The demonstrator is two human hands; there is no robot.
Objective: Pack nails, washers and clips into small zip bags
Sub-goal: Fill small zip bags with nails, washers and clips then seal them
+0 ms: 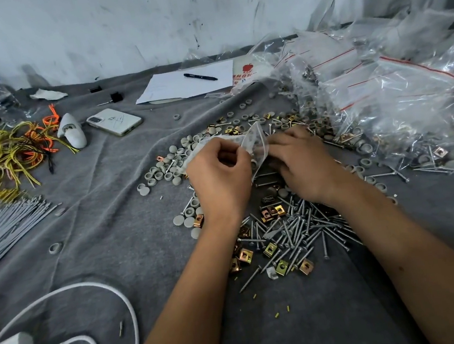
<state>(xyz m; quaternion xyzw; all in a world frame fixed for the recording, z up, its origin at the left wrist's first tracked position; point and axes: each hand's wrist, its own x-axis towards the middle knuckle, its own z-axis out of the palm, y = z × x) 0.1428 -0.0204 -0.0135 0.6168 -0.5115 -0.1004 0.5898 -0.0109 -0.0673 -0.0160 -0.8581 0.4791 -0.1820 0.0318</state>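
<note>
Left hand and right hand each pinch the small clear plastic zip bag above scattered silver steel nails.

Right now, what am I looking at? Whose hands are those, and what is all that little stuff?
There is no machine here. A person wears a camera on their head, so this single picture looks down at their own two hands. The left hand and right hand together hold a small clear zip bag; the fingers of both pinch it.

Under them is a gray cloth. On it lie shiny nails, gold-colored metal clips and round gray washers, all loose. To the right is a heap of clear bags. Farther back lie a phone and a pen on white paper. On the left are yellow wires.
</note>
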